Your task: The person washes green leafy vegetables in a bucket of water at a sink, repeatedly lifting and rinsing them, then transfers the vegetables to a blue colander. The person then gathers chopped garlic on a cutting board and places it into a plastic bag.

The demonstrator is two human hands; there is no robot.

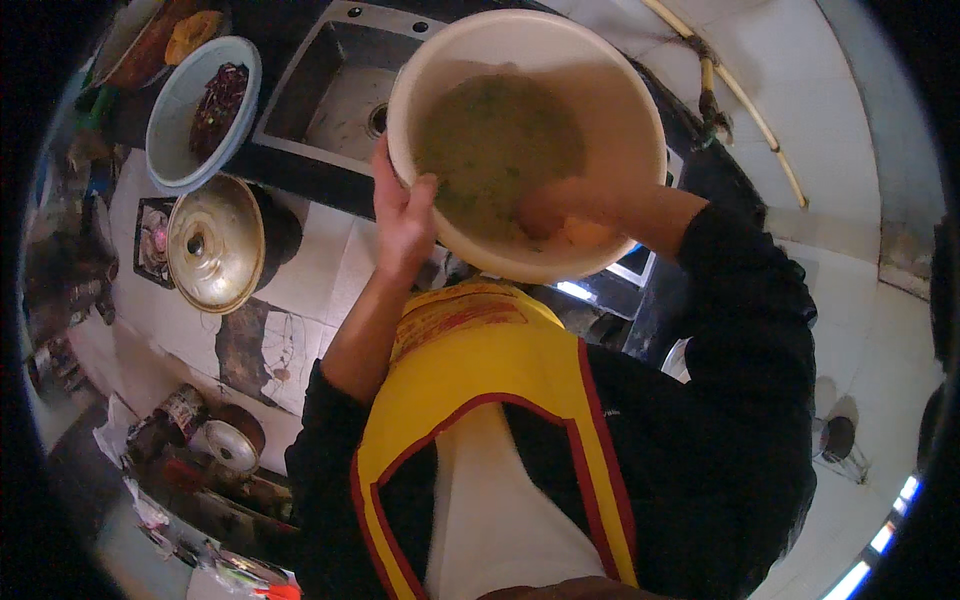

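Note:
A large pale plastic basin [619, 112] is held tilted in front of me, with murky greenish-brown water [499, 142] in it. My left hand [403, 217] grips the basin's left side, thumb over the rim. Inside the basin is my right hand [574, 208], its fingers low at the near side of the water. They are blurred and partly hidden, so whether they hold anything is unclear. Behind the basin, a stainless steel sink [337, 105] is set in the dark counter, partly covered by it.
To the left, a light blue basin [169, 142] holds dark reddish strips [219, 112]. Below it is a large pot with a metal lid [217, 247]. Smaller pots [232, 442] stand farther down on the left. A bamboo pole [750, 116] leans along the tiled wall at right.

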